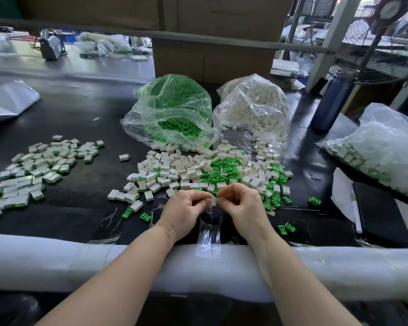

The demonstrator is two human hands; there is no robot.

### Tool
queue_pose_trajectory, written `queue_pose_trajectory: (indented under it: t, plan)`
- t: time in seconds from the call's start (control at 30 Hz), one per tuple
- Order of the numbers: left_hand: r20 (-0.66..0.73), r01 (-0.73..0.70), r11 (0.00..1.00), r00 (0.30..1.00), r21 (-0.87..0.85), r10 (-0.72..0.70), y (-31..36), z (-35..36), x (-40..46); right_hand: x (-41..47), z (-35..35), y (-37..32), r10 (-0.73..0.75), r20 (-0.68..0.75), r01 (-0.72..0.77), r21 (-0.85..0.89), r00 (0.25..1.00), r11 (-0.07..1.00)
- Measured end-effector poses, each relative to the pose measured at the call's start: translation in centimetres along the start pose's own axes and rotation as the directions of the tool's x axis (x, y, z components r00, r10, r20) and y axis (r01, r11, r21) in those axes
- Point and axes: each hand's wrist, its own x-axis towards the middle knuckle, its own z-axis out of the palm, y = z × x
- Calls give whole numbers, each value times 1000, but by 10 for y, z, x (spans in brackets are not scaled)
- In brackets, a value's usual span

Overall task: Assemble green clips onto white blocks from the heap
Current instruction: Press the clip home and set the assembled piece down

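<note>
A mixed heap of white blocks (174,170) and green clips (224,167) lies on the black table just beyond my hands. My left hand (186,210) pinches a small white block (213,201) between thumb and fingers. My right hand (242,205) meets it from the right, fingers curled and pinching at the block's edge; whatever it holds is hidden by the fingertips. A pile of assembled white-and-green pieces (33,168) spreads at the left.
An open bag of green clips (172,109) and a bag of white blocks (254,107) stand behind the heap. Another filled bag (375,151) lies at the right, beside a dark blue bottle (332,100). White foam padding (80,262) covers the near edge. Loose clips (286,228) are scattered around.
</note>
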Motion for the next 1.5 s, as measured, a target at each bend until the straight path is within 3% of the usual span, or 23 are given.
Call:
queue_pose_trajectory:
  t: [0.67, 0.8, 1.0, 1.17, 1.3, 1.5]
  plan:
    - [65, -146, 972, 989, 186, 136, 0, -1, -1, -2, -2, -4, 27, 62, -24, -60, 998, 998]
    - [21, -130, 980, 991, 150, 129, -1, 0, -1, -1, -1, -3, 33, 6, -33, -9, 999, 999]
    - [14, -165, 953, 986, 255, 167, -5, 2, 1, 1, 0, 1, 54, -25, -53, 17, 998, 998]
    - [-12, -115, 971, 993, 208, 120, -6, 2, 1, 4, 0, 6, 81, -124, -87, -44, 989, 995]
    - [10, -94, 976, 996, 196, 94, -5, 0, 3, 2, -1, 5, 21, -155, -45, -157, 988, 987]
    - [47, -80, 987, 996, 138, 74, -3, -2, 1, -2, -2, -3, -18, -58, 20, 35, 998, 999]
